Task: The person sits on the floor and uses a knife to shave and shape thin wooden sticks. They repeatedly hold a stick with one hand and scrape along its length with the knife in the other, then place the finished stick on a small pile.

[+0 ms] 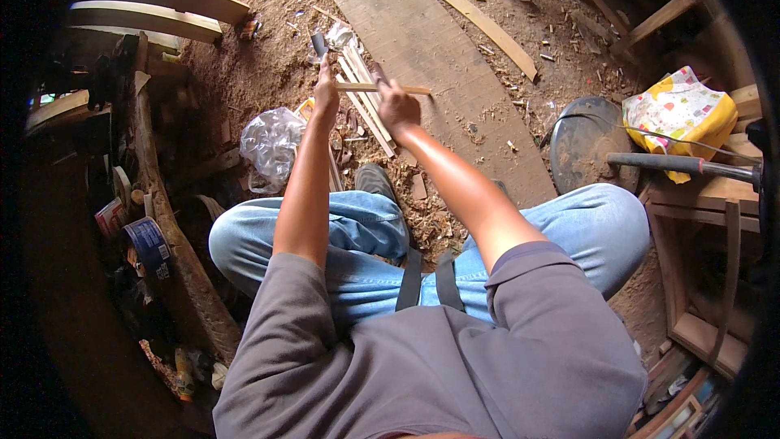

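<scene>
One stick [356,88], left end hidden

Patterned yellow bag [681,118], crumpled clear plastic [268,149]

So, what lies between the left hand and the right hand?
In the head view, a thin wooden stick crosses the gap between the left hand and the right hand, with pale wood strips showing behind it.
</scene>
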Demonstrator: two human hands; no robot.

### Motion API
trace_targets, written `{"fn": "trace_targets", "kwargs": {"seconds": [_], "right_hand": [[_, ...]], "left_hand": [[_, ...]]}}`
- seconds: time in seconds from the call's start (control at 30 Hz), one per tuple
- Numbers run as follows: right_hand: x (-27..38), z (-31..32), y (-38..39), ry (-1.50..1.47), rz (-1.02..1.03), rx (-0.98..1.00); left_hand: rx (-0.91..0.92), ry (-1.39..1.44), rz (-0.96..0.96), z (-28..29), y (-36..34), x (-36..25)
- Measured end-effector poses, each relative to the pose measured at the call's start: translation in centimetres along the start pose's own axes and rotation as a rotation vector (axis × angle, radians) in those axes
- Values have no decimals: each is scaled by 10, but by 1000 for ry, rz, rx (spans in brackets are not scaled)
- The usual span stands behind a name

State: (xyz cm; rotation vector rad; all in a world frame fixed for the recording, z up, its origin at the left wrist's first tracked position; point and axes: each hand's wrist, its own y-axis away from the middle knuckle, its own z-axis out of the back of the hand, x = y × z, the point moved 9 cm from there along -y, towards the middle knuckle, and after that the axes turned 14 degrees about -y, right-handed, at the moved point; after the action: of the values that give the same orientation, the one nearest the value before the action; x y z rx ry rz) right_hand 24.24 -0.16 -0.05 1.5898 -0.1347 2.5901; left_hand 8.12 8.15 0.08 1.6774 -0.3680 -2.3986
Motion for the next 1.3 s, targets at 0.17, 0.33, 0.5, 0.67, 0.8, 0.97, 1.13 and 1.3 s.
{"fn": "trace_targets", "kwargs": {"seconds": [0.17, 0.33, 0.5, 0.67, 0.8, 0.97, 1.13, 1.3], "right_hand": [[-9, -19, -1, -169, -76, -37], [19, -19, 9, 32, 273, -130], [-33, -10, 5, 113, -141, 131], [42, -26, 8, -55, 354, -119], [-18, -21, -2, -17, 74, 12], [-45, -29, -1, -41, -206, 112], [-12, -23, 1, -170, 8, 19], [-67, -24, -6, 1, -355, 108]], "left_hand": [[4, -8, 3, 6, 6, 0], [13, -14, 1, 6, 5, 1], [13, -31, 5, 10, 8, 3], [17, -33, 15, 13, 10, 9], [13, -42, 21, 15, 9, 13], [20, -50, 27, 15, 13, 16], [40, -47, 15, 12, 6, 14], [31, -55, -60, 15, 0, 10]]}}
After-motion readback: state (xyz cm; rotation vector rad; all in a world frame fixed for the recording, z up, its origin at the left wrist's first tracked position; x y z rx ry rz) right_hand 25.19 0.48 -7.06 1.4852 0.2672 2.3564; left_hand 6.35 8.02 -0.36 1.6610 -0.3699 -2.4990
